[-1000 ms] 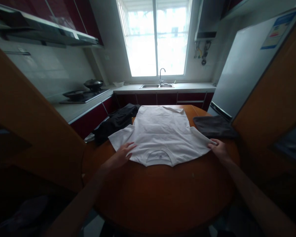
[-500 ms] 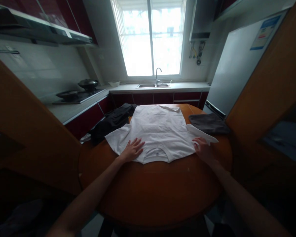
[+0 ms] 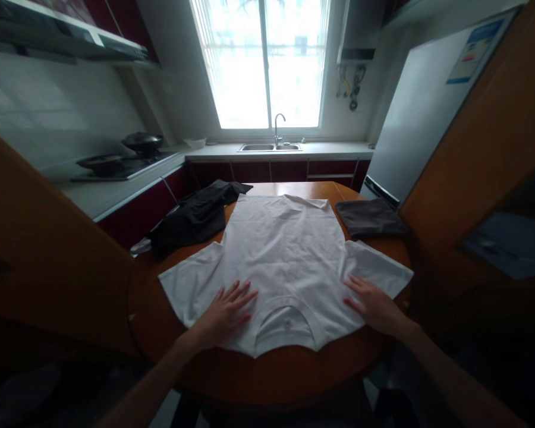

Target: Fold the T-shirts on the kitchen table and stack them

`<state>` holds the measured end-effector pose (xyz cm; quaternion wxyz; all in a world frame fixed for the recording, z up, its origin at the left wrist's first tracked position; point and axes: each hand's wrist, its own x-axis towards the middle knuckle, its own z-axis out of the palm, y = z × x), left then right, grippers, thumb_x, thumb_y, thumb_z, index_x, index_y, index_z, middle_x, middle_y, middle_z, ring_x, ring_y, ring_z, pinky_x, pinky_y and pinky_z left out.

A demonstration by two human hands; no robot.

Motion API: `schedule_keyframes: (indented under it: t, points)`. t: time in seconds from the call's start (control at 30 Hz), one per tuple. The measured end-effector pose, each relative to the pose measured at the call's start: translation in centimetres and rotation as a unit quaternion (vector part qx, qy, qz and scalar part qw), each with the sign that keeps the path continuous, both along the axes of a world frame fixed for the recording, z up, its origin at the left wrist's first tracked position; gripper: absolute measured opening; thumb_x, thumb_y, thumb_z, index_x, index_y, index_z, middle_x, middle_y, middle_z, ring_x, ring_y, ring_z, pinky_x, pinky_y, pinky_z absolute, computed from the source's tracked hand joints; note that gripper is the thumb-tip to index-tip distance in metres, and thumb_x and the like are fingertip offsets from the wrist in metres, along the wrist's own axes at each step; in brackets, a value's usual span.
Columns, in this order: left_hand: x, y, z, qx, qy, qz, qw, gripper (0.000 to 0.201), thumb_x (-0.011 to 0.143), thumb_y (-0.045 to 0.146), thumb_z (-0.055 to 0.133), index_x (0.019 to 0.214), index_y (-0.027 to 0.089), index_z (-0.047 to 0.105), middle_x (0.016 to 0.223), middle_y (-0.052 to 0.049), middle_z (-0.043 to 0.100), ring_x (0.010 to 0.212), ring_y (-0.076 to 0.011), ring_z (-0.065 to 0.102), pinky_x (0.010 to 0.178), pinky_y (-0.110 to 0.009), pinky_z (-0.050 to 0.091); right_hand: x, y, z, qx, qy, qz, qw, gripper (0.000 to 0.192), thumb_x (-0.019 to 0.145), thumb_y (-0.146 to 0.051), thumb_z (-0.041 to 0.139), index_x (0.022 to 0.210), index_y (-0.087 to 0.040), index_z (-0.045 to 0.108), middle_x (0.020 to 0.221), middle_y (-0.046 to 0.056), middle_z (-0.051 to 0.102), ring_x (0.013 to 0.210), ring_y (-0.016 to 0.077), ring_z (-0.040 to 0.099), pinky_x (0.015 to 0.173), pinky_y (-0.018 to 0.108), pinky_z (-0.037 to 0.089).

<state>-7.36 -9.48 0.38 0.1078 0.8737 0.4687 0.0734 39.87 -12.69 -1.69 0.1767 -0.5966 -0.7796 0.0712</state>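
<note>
Both hands have slid inward since a second ago, off the sleeve ends and onto the shoulders of the shirt (image 3: 285, 249), and the shirt now lies nearer me, its collar close to the table's near edge.

My left hand (image 3: 225, 312) lies flat on the cloth, fingers spread and pointing toward 1 o'clock, gripping nothing — just pressing on the shoulder at about 9 o'clock from the collar (image 3: 286, 318). My right hand (image 3: 372, 303) is flat too, palm down, fingers aimed at about 10 o'clock, resting on the other shoulder at 3 o'clock from the collar, holding nothing.

Between my hands the collar opens toward me, with a small label showing inside it. The shirt is white, spread face down or face up I cannot tell, with its hem far from me at 12 o'clock. Its left sleeve (image 3: 185, 285) spreads out beyond my left hand at 9 o'clock; its right sleeve (image 3: 383, 270) reaches past my right hand at 2 o'clock, to the table's edge.

Under it all is the round table (image 3: 289, 374). At 10 o'clock from the shirt a black garment (image 3: 196, 217) lies crumpled, touching the shirt's edge. At 2 o'clock a folded dark cloth (image 3: 370, 217) sits just beside the shirt.

Farther off, at 12 o'clock, are the sink (image 3: 270, 147) and window (image 3: 263, 59); a stove (image 3: 116, 163) stands at 10 o'clock, a fridge (image 3: 419, 113) at 2 o'clock.
</note>
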Motion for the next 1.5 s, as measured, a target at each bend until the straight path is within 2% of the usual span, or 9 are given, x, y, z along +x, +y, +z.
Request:
schedule_keyframes:
  t: [0.1, 0.27, 0.4, 0.53, 0.8, 1.03, 1.17, 1.33, 1.5]
  points:
    - [-2.8, 1.5, 1.0, 0.050, -0.105, 0.064, 0.991, 0.050, 0.102, 0.051, 0.038, 0.141, 0.027, 0.059, 0.147, -0.006, 0.057, 0.135, -0.0253, 0.054, 0.114, -0.042, 0.043, 2.1, 2.6, 1.4, 0.084, 0.091, -0.084, 0.989, 0.042, 0.099, -0.039, 0.041, 0.120, -0.018, 0.070, 0.122, 0.014, 0.071, 0.116, 0.0278, 0.065, 0.106, 0.043, 0.048]
    - [-8.8, 6.0, 0.1, 0.120, -0.067, 0.218, 0.966, 0.065, 0.100, 0.055, 0.027, 0.141, 0.016, 0.058, 0.146, -0.016, 0.056, 0.142, -0.0328, 0.045, 0.119, -0.052, 0.033, 7.8, 7.8, 0.1, 0.096, 0.075, -0.187, 0.975, 0.049, 0.093, -0.038, 0.042, 0.125, -0.011, 0.067, 0.137, 0.021, 0.062, 0.132, 0.0324, 0.054, 0.114, 0.049, 0.040]
    - [-11.4, 4.5, -2.0, 0.072, 0.036, 0.328, 0.941, 0.069, 0.101, 0.057, 0.025, 0.153, 0.017, 0.045, 0.159, -0.018, 0.040, 0.149, -0.0406, 0.030, 0.117, -0.062, 0.028, 10.8, 7.6, -3.2, -0.010, -0.007, -0.251, 0.968, 0.065, 0.096, -0.051, 0.037, 0.141, -0.008, 0.057, 0.155, 0.024, 0.043, 0.147, 0.0397, 0.034, 0.117, 0.063, 0.027]
    - [-10.7, 3.0, -2.2, 0.080, 0.062, 0.418, 0.903, 0.074, 0.099, 0.062, 0.030, 0.152, 0.014, 0.047, 0.160, -0.023, 0.037, 0.148, -0.0476, 0.028, 0.114, -0.069, 0.026, 10.6, 7.2, -4.0, 0.041, -0.048, -0.311, 0.948, 0.072, 0.098, -0.055, 0.033, 0.147, -0.006, 0.049, 0.159, 0.028, 0.033, 0.151, 0.0417, 0.024, 0.116, 0.068, 0.023]
    - [-6.5, 6.7, 0.0, 0.068, 0.046, 0.162, 0.983, 0.057, 0.103, 0.046, 0.032, 0.153, 0.023, 0.047, 0.163, -0.012, 0.036, 0.152, -0.0315, 0.027, 0.120, -0.058, 0.026, 5.9, 9.6, -2.2, 0.045, -0.057, -0.172, 0.982, 0.057, 0.101, -0.044, 0.034, 0.145, -0.014, 0.054, 0.156, 0.019, 0.045, 0.148, 0.0312, 0.036, 0.117, 0.054, 0.031]
    - [-7.9, 4.3, -1.9, 0.046, 0.068, 0.132, 0.988, 0.060, 0.103, 0.052, 0.033, 0.157, 0.027, 0.039, 0.166, -0.009, 0.025, 0.154, -0.0334, 0.021, 0.120, -0.061, 0.022, 7.1, 7.2, -3.7, 0.037, -0.057, -0.172, 0.983, 0.061, 0.100, -0.046, 0.034, 0.145, -0.010, 0.053, 0.154, 0.022, 0.046, 0.147, 0.0348, 0.038, 0.116, 0.057, 0.032]
    - [-8.2, 4.8, -1.7, 0.062, 0.041, 0.123, 0.990, 0.060, 0.102, 0.055, 0.033, 0.155, 0.029, 0.043, 0.165, -0.009, 0.029, 0.153, -0.0346, 0.024, 0.118, -0.063, 0.026, 5.8, 8.5, -1.1, 0.100, 0.042, -0.144, 0.984, 0.055, 0.098, -0.045, 0.039, 0.129, -0.009, 0.066, 0.139, 0.021, 0.061, 0.135, 0.0323, 0.052, 0.114, 0.048, 0.039]
    - [-4.6, 11.7, 0.7, 0.099, -0.014, 0.091, 0.991, 0.063, 0.101, 0.058, 0.035, 0.149, 0.021, 0.051, 0.161, -0.011, 0.039, 0.150, -0.0308, 0.032, 0.122, -0.052, 0.028, -0.1, 15.7, 3.4, 0.061, 0.109, -0.057, 0.991, 0.042, 0.096, -0.035, 0.043, 0.122, -0.016, 0.070, 0.127, 0.013, 0.070, 0.121, 0.0267, 0.063, 0.109, 0.038, 0.045]
    - [-0.4, 22.0, 2.0, 0.085, -0.035, 0.116, 0.989, 0.054, 0.098, 0.044, 0.041, 0.139, 0.014, 0.058, 0.152, -0.014, 0.051, 0.144, -0.0273, 0.044, 0.121, -0.044, 0.034, -4.7, 24.6, 3.8, -0.007, 0.041, -0.052, 0.998, 0.040, 0.097, -0.029, 0.044, 0.124, -0.013, 0.069, 0.129, 0.015, 0.069, 0.123, 0.0251, 0.061, 0.108, 0.033, 0.043]
